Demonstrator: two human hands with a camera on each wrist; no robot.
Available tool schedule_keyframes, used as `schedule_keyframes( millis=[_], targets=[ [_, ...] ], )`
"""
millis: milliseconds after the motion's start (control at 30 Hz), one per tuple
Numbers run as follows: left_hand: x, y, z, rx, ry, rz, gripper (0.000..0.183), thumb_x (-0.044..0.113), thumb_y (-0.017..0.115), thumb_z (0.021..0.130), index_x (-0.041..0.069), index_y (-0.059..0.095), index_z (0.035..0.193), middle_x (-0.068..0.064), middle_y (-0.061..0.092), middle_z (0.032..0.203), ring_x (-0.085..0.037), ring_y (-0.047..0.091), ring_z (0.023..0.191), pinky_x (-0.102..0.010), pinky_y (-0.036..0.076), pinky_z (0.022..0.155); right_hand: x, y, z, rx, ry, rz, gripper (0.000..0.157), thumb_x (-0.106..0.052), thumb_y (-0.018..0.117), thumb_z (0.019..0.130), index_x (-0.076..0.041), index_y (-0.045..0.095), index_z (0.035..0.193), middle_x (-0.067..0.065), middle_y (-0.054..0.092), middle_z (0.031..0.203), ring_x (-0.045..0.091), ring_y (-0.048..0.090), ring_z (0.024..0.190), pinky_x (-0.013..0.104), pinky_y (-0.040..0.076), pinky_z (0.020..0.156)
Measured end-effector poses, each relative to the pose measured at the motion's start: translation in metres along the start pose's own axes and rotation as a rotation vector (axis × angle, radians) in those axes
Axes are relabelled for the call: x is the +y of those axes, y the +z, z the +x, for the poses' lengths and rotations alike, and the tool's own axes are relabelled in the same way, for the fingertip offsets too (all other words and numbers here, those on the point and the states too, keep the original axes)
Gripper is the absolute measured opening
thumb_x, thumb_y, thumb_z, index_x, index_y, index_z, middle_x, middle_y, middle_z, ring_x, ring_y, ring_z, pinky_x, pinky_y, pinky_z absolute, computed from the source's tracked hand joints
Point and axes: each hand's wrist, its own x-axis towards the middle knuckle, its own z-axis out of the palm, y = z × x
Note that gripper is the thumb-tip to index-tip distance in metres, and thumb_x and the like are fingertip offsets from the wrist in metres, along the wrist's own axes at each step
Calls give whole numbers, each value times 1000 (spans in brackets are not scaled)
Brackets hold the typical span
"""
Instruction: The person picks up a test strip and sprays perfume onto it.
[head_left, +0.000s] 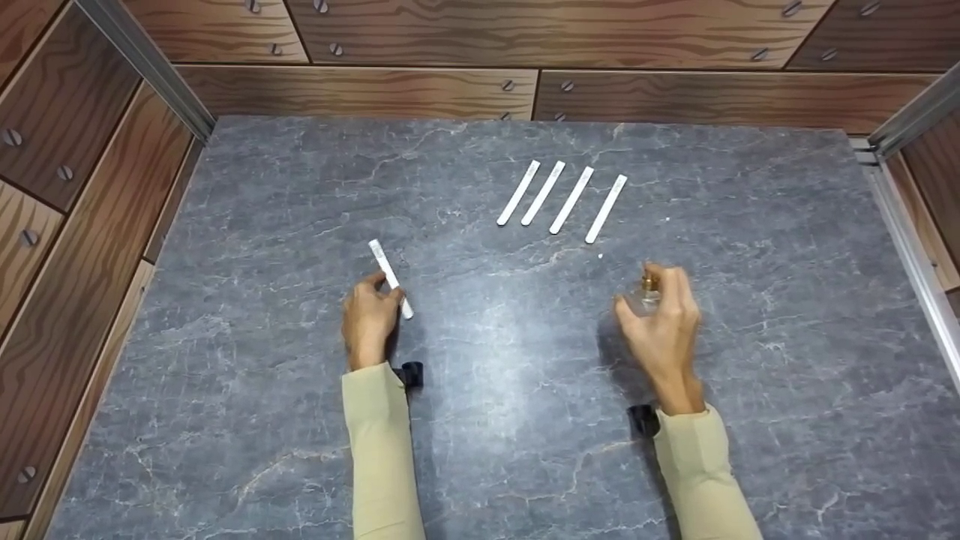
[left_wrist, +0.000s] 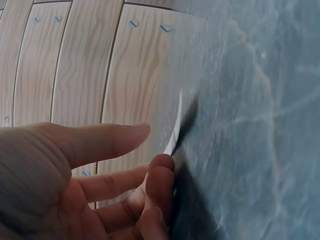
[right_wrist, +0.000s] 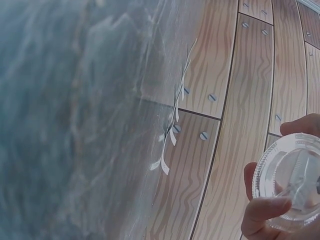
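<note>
My left hand [head_left: 369, 319] holds a slim white paper strip [head_left: 388, 274], with a bit of it showing past the thumb. In the left wrist view the strip [left_wrist: 175, 130] rises from the fingertips, its shadow apart from it on the table. My right hand [head_left: 664, 319] grips a small clear glass perfume bottle [head_left: 651, 296] with a gold top, the index finger at that top. From the right wrist the bottle's round, ridged glass base [right_wrist: 265, 175] faces the camera, fingers about its side. Much of the bottle is hidden by the hand.
Several more white strips [head_left: 571, 200] lie slanted in a row at the back of the grey marbled table [head_left: 285, 202]. Tiny white specks [head_left: 600, 256] lie near the rightmost strip. Wood-patterned panels [head_left: 420, 90] and metal rails [head_left: 911, 247] border the table.
</note>
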Motion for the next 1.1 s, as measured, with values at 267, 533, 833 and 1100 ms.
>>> schedule_keyframes(
  millis=[267,533,833,1100],
  targets=[
    [0,-4,-3,52,33,-16,38,12,68,91,5,68,129,-15,74,101,-36,66,95,-51,52,79,2,1,-1,-4,0,-4,42,11,77,68,11,60,106,22,59,89,36,59,77,46,51,69],
    [-8,-11,-3,160,70,-144,32,-1,58,86,-5,73,114,-19,74,104,-37,66,92,-46,50,80,2,0,0,-18,-8,-12,42,12,78,68,13,59,106,24,59,89,37,60,77,48,53,69],
    [-14,-5,-1,201,42,-191,31,4,72,78,-5,75,107,-16,76,91,-34,71,93,-47,52,84,1,-1,0,-24,-5,-17,42,13,77,68,12,59,105,23,59,89,36,60,77,47,53,69],
    [-8,-1,-5,144,26,-133,46,-1,79,75,-6,68,120,-16,76,100,-33,71,97,-44,55,87,-1,2,0,-10,-12,-5,41,11,78,68,10,61,105,21,60,88,36,60,77,44,51,70]
  ],
)
